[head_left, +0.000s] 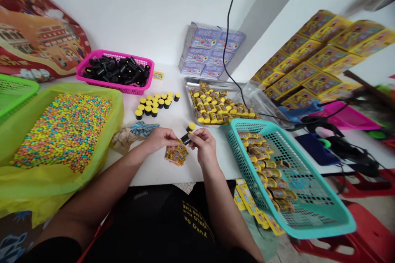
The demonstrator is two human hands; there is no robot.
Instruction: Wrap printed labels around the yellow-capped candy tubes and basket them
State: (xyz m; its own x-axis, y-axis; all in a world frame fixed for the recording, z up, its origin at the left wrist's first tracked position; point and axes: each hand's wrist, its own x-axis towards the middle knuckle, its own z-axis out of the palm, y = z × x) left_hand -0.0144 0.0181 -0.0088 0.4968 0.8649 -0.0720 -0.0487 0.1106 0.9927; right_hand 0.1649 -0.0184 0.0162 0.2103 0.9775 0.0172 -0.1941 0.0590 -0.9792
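Observation:
Between the fingers of my right hand [206, 148] is a small black canister [185, 139], tilted above the table. Close on its left, my left hand [162, 139] pinches the edge of a yellow printed label [177, 143] at the canister's side. Below both hands lies a loose pile of yellow-orange labels [176, 156] on the white table. Just behind my right fingers stands a black canister with a yellow cap [191, 126]. Farther back, several more yellow-capped canisters [148, 109] stand upright in a group. Crumpled cloths [142, 128] lie beside my left wrist.
Candy fills a yellow-lined bin [119, 102] at left. Behind it, a pink basket [115, 54] holds black canisters. Labelled canisters lie in a metal tray [189, 92] and a teal basket [321, 209] at right. Boxes [210, 49] stand against the wall; a black cable [227, 28] hangs across.

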